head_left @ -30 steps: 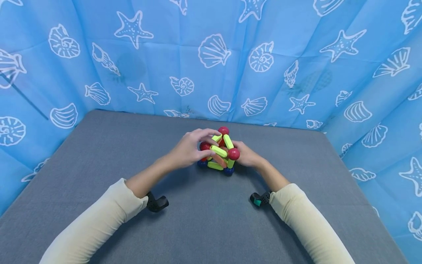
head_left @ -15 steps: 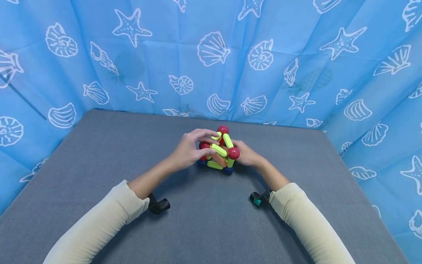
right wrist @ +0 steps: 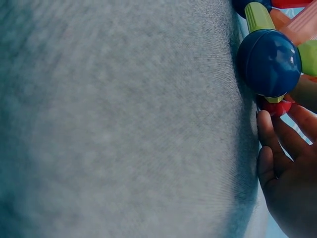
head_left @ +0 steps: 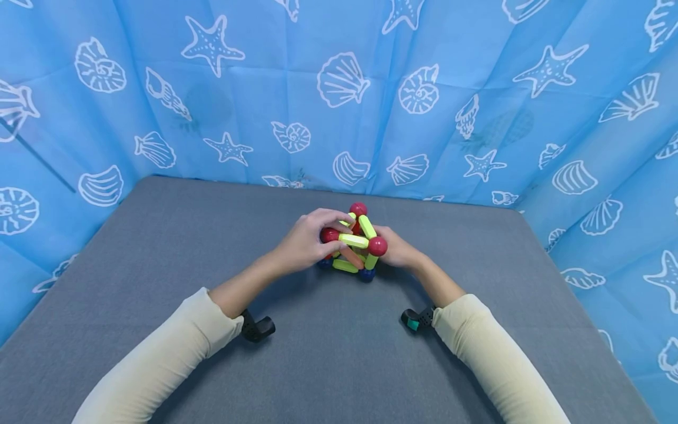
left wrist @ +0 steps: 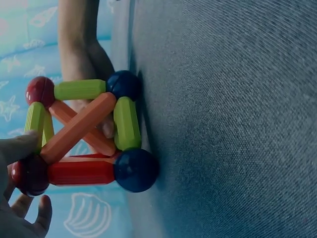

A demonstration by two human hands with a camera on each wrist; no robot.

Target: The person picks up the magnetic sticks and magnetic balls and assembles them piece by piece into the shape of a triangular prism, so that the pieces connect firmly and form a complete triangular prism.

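Sleeves (head_left: 159,365) of pale cloth fill the lower frame, above a grey table (head_left: 328,353). At centre frame stands a toy frame of rods and balls (head_left: 354,244), its blue balls on the table. The left hand (head_left: 304,241) curls its fingers round the frame's top left; the right hand (head_left: 397,250) cups its right side, fingers mostly hidden, so its grip cannot be told. Behind hangs a blue shell-print curtain (head_left: 339,88).
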